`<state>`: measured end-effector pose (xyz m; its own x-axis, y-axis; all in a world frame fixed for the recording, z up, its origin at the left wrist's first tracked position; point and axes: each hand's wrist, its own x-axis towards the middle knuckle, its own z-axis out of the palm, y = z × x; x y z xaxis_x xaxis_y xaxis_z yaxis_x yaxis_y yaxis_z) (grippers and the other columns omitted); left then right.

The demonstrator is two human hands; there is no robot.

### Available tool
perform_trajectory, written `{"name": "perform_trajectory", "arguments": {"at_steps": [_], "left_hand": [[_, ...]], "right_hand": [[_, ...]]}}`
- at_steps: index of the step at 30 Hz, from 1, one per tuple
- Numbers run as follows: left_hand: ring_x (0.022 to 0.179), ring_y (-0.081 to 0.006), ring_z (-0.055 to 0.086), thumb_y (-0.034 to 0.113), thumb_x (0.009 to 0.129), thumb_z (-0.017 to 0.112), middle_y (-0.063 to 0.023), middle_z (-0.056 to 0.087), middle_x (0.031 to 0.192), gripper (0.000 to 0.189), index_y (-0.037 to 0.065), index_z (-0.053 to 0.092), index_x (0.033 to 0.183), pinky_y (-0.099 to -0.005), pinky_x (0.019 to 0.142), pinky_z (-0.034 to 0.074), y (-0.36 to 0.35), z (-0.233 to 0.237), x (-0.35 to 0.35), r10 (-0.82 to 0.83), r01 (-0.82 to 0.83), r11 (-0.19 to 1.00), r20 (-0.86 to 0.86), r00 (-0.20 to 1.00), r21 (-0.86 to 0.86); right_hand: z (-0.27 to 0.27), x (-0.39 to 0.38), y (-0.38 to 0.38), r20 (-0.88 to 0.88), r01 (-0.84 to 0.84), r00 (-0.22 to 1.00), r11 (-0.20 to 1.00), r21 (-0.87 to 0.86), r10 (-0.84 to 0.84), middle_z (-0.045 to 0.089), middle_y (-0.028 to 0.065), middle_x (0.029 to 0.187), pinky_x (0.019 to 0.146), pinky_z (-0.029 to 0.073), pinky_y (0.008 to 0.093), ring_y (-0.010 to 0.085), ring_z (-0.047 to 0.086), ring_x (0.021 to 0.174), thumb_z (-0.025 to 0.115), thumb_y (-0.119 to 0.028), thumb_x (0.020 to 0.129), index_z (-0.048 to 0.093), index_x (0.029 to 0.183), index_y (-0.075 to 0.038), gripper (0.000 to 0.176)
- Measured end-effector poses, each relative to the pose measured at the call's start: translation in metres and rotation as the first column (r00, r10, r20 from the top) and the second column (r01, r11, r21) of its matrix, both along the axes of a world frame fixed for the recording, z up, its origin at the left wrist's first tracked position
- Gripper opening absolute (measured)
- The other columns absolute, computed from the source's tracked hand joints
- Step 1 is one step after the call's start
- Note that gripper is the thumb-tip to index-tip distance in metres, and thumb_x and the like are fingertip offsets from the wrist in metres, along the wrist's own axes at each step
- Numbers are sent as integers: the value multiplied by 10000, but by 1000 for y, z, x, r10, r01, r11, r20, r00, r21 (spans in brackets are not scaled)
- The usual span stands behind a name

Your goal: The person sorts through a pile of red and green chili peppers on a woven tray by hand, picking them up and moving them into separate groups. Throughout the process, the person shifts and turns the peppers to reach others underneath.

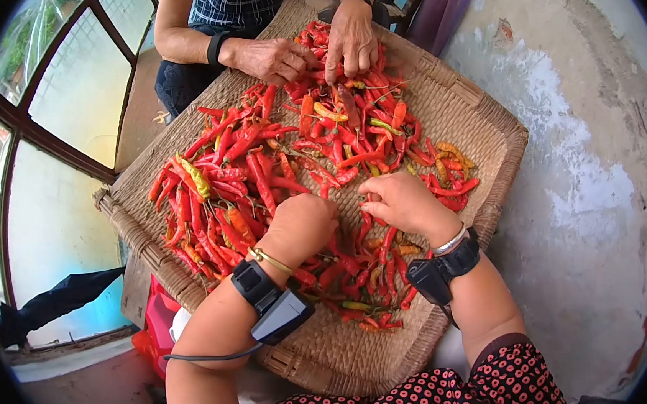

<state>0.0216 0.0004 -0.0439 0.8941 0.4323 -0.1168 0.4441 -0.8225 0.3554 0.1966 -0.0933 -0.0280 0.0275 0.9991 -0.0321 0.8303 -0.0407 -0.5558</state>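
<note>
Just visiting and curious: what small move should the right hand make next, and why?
Perhaps the right hand could reach for the yellow-green pepper: it lies on top of the red peppers, not far from that hand, and its colour stands out. Whether the fingers hold anything now is hidden.

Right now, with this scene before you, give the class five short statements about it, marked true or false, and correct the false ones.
1. The chillies lie on a woven tray. True.
2. Every chilli is red. False: some differ, such as a yellow-green chilli.
3. The wearer's left hand and right hand are both over the tray. True.
4. The person opposite wears gloves. False: the other person's hands are bare.
5. The window is on the picture's right side. False: the window is on the left, and a patchy wall is on the right.
</note>
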Motion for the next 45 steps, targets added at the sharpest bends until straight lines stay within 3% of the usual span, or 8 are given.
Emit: {"name": "perform_trajectory", "arguments": {"at_steps": [7,13,21,24,28,33,39,45], "left_hand": [[619,-157,587,85,752,622,-139,627,886,194,3,618,928,-284,623,481,29,37,1,416,-85,825,499,760,-559],[824,-297,612,151,744,627,-156,592,1032,271,33,611,987,-362,741,490,28,10,-3,37,-28,999,263,964,-38],[774,-313,614,179,723,627,-169,492,1165,338,30,584,1023,-390,699,507,14,-9,12,-103,102,994,28,994,35],[803,-317,609,163,717,627,-169,495,1157,383,5,559,1059,-389,712,506,15,-7,15,-117,119,993,-69,991,25],[840,-326,599,153,714,632,-175,491,1156,426,-12,531,1093,-389,721,504,20,1,13,-48,57,997,176,983,-48],[825,-328,598,158,719,629,-175,535,1082,374,94,569,1082,-383,705,504,18,19,8,8,-30,998,369,930,54],[711,-278,610,228,731,610,-100,603,761,146,100,637,794,-380,598,500,-8,23,-3,-252,258,966,-133,958,26],[736,-294,607,227,731,593,-115,595,788,177,97,606,851,-389,618,500,-26,7,6,-314,309,949,-95,945,-66]], "right_hand": [[3,3,-5,222,16,975,980,-196,29,610,132,837,706,457,398,306,582,816,632,-165,735,617,893,-31,207],[-7,2,9,38,83,994,955,285,-98,471,163,1178,795,453,422,337,544,953,652,-149,725,578,876,-22,210],[-4,8,12,109,63,992,997,-46,-58,472,139,1147,797,460,408,328,542,958,657,-149,737,543,951,-4,283],[10,6,15,92,49,991,895,443,-100,447,195,1197,858,446,388,351,529,1010,660,-151,736,559,1048,-28,351],[19,8,15,-65,252,966,853,458,-250,481,200,1166,845,453,377,348,541,995,648,-166,744,584,1007,-32,302],[17,6,5,3,266,962,944,198,-272,611,126,884,702,473,401,303,595,827,628,-222,753,620,906,-69,217],[1,-1,-8,363,18,926,949,-316,104,604,155,721,653,463,425,340,591,711,642,-305,730,640,744,-60,245],[-13,-15,2,466,163,883,963,-213,-46,624,151,705,615,492,415,318,622,690,666,-388,679,638,710,-53,338]]}}
